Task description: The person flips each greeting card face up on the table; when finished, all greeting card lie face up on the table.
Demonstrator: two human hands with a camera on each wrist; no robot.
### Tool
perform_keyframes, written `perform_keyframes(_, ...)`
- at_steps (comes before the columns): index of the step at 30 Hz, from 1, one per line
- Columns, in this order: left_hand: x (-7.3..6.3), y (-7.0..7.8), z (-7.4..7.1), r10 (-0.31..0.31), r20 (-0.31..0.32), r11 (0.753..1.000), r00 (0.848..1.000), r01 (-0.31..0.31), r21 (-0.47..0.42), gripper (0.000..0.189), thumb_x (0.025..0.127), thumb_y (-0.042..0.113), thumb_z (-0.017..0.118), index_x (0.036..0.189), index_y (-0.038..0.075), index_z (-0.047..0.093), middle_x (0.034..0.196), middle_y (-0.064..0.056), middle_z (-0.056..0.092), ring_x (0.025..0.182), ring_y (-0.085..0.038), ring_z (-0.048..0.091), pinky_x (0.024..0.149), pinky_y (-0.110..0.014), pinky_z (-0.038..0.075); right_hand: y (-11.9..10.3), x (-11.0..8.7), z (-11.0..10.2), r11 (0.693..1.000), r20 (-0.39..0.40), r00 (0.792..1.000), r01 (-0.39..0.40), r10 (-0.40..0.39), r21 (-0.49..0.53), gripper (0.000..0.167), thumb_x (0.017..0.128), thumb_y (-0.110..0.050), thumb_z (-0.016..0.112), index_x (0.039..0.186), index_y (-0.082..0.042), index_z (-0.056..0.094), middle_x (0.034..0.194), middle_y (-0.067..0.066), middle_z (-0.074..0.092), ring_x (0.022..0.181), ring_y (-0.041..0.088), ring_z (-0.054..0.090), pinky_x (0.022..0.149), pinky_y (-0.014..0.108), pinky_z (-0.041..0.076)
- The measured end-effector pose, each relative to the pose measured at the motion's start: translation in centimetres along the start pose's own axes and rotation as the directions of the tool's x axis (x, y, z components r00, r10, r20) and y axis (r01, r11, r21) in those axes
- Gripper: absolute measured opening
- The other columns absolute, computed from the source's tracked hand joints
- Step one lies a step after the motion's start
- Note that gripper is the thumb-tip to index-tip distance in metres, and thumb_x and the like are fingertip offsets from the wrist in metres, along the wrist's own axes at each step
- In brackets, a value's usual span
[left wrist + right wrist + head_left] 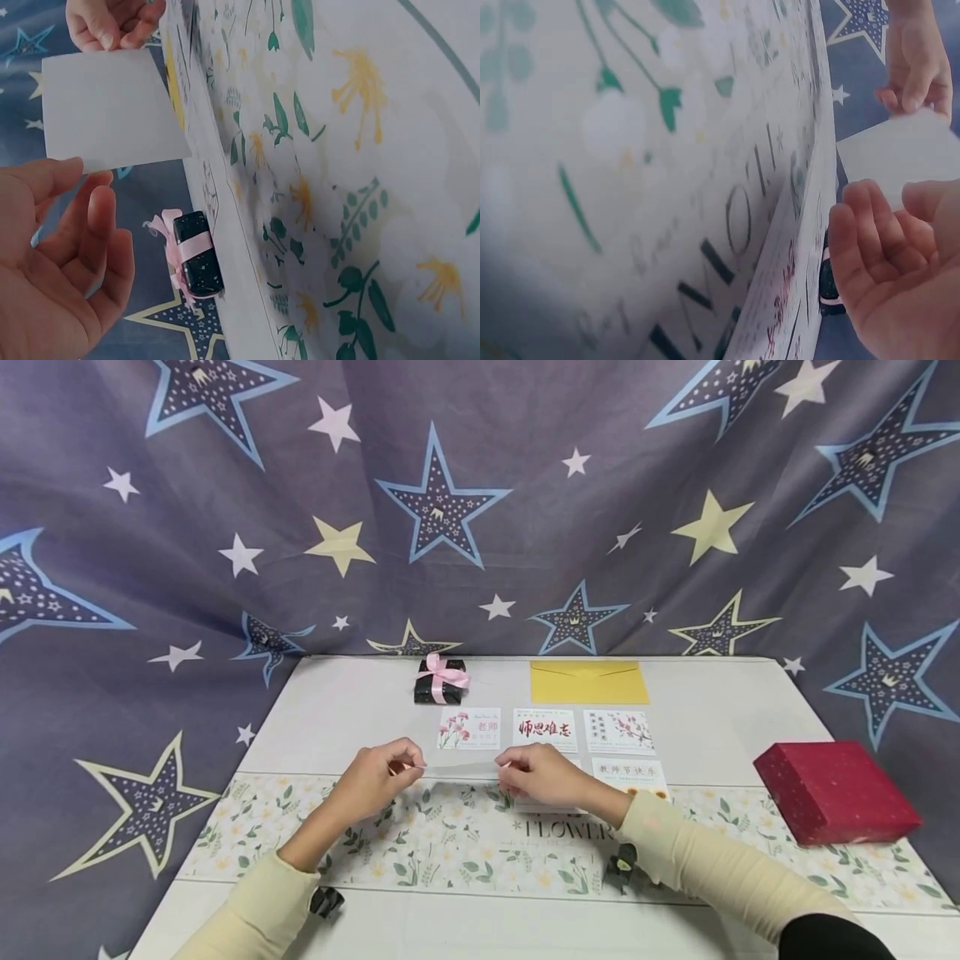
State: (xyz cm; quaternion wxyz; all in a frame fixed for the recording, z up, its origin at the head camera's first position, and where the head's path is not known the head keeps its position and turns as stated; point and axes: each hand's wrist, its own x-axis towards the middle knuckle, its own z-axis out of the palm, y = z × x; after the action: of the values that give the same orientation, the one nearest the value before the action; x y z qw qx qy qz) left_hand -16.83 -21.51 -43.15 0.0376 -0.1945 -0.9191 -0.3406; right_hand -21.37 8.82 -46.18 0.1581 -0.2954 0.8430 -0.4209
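A blank white card [461,771] is held above the table between both hands, tilted so the head view catches it nearly edge-on. My left hand [382,778] pinches one edge between thumb and fingertips. Opposite it, my right hand [546,774] pinches the other edge. In the left wrist view the card's plain side [109,109] faces the camera, and no print shows on it. Beyond the hands lie a carnation card [469,728], a card with red writing [545,731] and a blossom card [619,732]. Another card is partly hidden under my right hand.
A small black gift box [429,690] with pink ribbon stands at the back, left of a yellow envelope [589,685]. A sunflower card [628,772] lies beside my right wrist. A red box [832,793] sits at the right edge. Floral cloth [435,852] crosses the white table.
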Motion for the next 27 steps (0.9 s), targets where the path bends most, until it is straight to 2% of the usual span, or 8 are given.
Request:
perform_keyframes(3, 0.0, 0.1, -0.2, -0.013, 0.022, 1.000, 1.000, 0.013, -0.007, 0.013, 0.093, 0.011, 0.074, 0.089, 0.021, 0.068, 0.086, 0.005, 0.075, 0.075, -0.007, 0.065, 0.065, -0.023, 0.053, 0.1, 0.3, -0.3, 0.997, -0.009, 0.999, -0.030, 0.031, 0.066, 0.027, 0.104, -0.017, 0.053, 0.121, -0.007, 0.072, 0.089, 0.008, 0.077, 0.073, 0.018, 0.070, 0.066, 0.026, 0.056)
perform_keyframes(6, -0.2, 0.1, -0.2, -0.023, 0.036, 1.000, 0.999, 0.023, 0.001, 0.013, 0.090, 0.012, 0.077, 0.087, 0.022, 0.069, 0.086, 0.009, 0.073, 0.075, -0.005, 0.063, 0.063, -0.023, 0.053, 0.1, 0.7, -0.5, 0.991, -0.010, 0.998, -0.056, 0.058, 0.119, 0.027, 0.105, -0.018, 0.053, 0.119, -0.008, 0.073, 0.092, 0.013, 0.076, 0.077, 0.026, 0.072, 0.066, 0.029, 0.058)
perform_keyframes(8, -0.2, 0.0, 0.0, -0.005, 0.034, 0.999, 0.999, 0.004, 0.040, 0.015, 0.088, 0.012, 0.079, 0.084, 0.023, 0.069, 0.085, 0.010, 0.072, 0.073, -0.003, 0.062, 0.063, -0.022, 0.052, 0.2, 0.9, -0.6, 0.991, -0.021, 0.998, -0.061, 0.064, 0.122, 0.025, 0.105, -0.019, 0.054, 0.118, -0.010, 0.074, 0.091, 0.013, 0.076, 0.076, 0.027, 0.071, 0.063, 0.030, 0.058)
perform_keyframes(13, -0.3, -0.3, 0.7, 0.043, 0.031, 0.986, 0.999, -0.048, 0.160, 0.020, 0.085, 0.012, 0.082, 0.081, 0.025, 0.067, 0.083, 0.012, 0.070, 0.070, 0.001, 0.059, 0.064, -0.020, 0.051, 0.4, 1.4, -0.3, 0.999, -0.051, 0.998, -0.043, 0.044, 0.023, 0.021, 0.099, -0.017, 0.062, 0.117, -0.014, 0.073, 0.084, 0.001, 0.074, 0.070, 0.017, 0.066, 0.054, 0.025, 0.048)
perform_keyframes(16, -0.3, -0.4, 1.0, 0.024, 0.052, 0.985, 0.998, -0.033, 0.172, 0.018, 0.085, 0.009, 0.080, 0.083, 0.023, 0.068, 0.082, 0.011, 0.070, 0.069, 0.001, 0.059, 0.063, -0.020, 0.050, 0.6, 1.8, -0.1, 0.999, -0.051, 0.998, -0.029, 0.027, -0.041, 0.024, 0.097, -0.015, 0.065, 0.120, -0.013, 0.072, 0.084, -0.004, 0.072, 0.069, 0.010, 0.064, 0.055, 0.023, 0.048)
perform_keyframes(20, -0.6, -0.6, 1.2, -0.001, 0.111, 0.987, 0.994, -0.017, 0.159, 0.015, 0.086, 0.005, 0.078, 0.095, 0.017, 0.073, 0.083, 0.009, 0.070, 0.071, 0.000, 0.060, 0.063, -0.020, 0.051, 0.7, 2.2, 0.0, 0.994, -0.037, 0.999, -0.008, 0.004, -0.112, 0.029, 0.097, -0.015, 0.067, 0.126, -0.012, 0.070, 0.084, -0.006, 0.072, 0.064, 0.007, 0.058, 0.057, 0.023, 0.048)
perform_keyframes(25, -0.8, -0.9, 1.6, -0.029, 0.217, 0.988, 0.976, -0.005, 0.154, 0.034, 0.086, 0.010, 0.080, 0.119, 0.011, 0.072, 0.088, 0.010, 0.069, 0.075, 0.000, 0.061, 0.066, -0.020, 0.050, 0.8, 2.4, 0.1, 0.988, 0.007, 1.000, 0.004, -0.003, -0.156, 0.034, 0.096, -0.014, 0.068, 0.130, -0.011, 0.068, 0.083, -0.007, 0.071, 0.058, 0.006, 0.053, 0.056, 0.023, 0.047)
perform_keyframes(27, -0.8, -1.0, 1.8, -0.029, 0.238, 0.987, 0.971, -0.010, 0.160, 0.036, 0.087, 0.012, 0.080, 0.122, 0.010, 0.072, 0.089, 0.010, 0.069, 0.076, 0.001, 0.060, 0.067, -0.020, 0.050, 0.9, 2.5, 0.2, 0.986, 0.027, 1.000, -0.004, 0.008, -0.167, 0.036, 0.095, -0.014, 0.068, 0.131, -0.011, 0.067, 0.082, -0.008, 0.070, 0.057, 0.005, 0.051, 0.056, 0.023, 0.046)
